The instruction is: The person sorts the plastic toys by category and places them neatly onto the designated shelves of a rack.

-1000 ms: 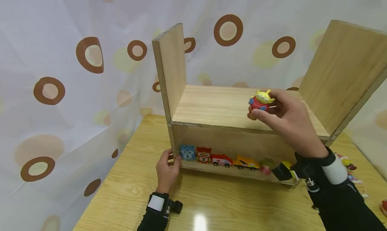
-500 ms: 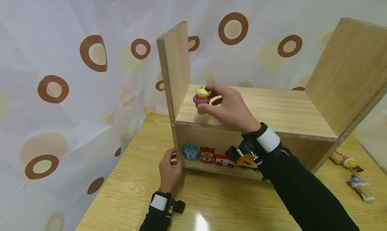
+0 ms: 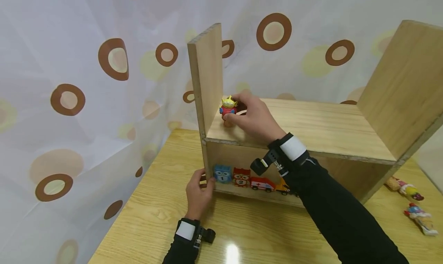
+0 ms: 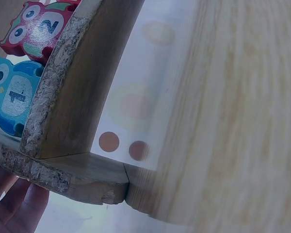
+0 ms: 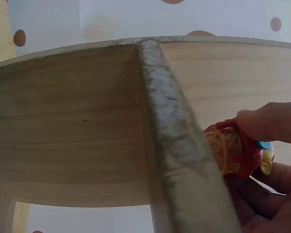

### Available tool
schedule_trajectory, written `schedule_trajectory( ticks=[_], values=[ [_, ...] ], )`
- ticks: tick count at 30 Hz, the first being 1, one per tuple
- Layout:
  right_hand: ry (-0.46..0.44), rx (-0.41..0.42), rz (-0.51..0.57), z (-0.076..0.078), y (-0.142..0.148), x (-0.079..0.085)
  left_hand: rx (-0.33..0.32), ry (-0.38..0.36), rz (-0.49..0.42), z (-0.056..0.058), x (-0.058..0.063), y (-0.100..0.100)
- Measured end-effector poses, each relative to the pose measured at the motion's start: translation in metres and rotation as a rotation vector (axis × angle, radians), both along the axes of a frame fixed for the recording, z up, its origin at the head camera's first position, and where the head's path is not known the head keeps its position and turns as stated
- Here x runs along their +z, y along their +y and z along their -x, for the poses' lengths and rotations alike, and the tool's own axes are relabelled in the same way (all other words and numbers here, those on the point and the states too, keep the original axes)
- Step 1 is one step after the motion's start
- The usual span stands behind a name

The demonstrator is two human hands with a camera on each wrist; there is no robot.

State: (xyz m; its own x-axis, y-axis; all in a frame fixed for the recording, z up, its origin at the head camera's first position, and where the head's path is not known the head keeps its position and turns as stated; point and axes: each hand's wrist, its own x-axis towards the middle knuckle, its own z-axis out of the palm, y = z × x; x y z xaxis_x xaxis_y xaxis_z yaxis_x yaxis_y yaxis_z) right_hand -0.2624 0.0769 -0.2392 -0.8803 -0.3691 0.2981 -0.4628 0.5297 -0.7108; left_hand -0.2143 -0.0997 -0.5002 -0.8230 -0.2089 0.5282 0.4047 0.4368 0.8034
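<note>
At the left end of the wooden shelf's upper board [image 3: 311,123], my right hand [image 3: 256,116] pinches a toy alien figurine [image 3: 228,107] between thumb and fingers. It has a yellow head, a red body and blue arms. Its waffle-cone base [image 5: 223,148] shows in the right wrist view. The figurine stands upright; whether its base touches the board, I cannot tell. My left hand [image 3: 199,193] grips the lower front edge of the shelf's left side panel [image 3: 207,75]. Fingers [image 4: 29,206] of that hand show behind the panel in the left wrist view.
In the lower compartment stand a blue owl block [image 3: 222,174], a red owl block [image 3: 241,177], a toy ambulance [image 3: 262,184] and a yellow truck [image 3: 282,187], partly behind my right arm. Two ice-cream-like toys, one cone-shaped [image 3: 405,188], one with a blue top [image 3: 420,218], lie right of the shelf.
My right hand has carried the figurine leftward across the upper board and lowered it close to the left panel. The left hand keeps its grip on the shelf.
</note>
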Motion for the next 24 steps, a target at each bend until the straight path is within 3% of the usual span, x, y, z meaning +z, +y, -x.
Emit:
schedule_trajectory(
  ticks=[8, 24],
  values=[
    [-0.036, 0.018, -0.016, -0.0007, 0.0002, -0.0061, 0.004, -0.014, 0.011, -0.0007, 0.0013, 0.0020],
    [-0.020, 0.049, -0.029, -0.0055, 0.0033, -0.0082, 0.005, -0.012, 0.004, -0.0007, -0.0009, 0.0008]
  ],
)
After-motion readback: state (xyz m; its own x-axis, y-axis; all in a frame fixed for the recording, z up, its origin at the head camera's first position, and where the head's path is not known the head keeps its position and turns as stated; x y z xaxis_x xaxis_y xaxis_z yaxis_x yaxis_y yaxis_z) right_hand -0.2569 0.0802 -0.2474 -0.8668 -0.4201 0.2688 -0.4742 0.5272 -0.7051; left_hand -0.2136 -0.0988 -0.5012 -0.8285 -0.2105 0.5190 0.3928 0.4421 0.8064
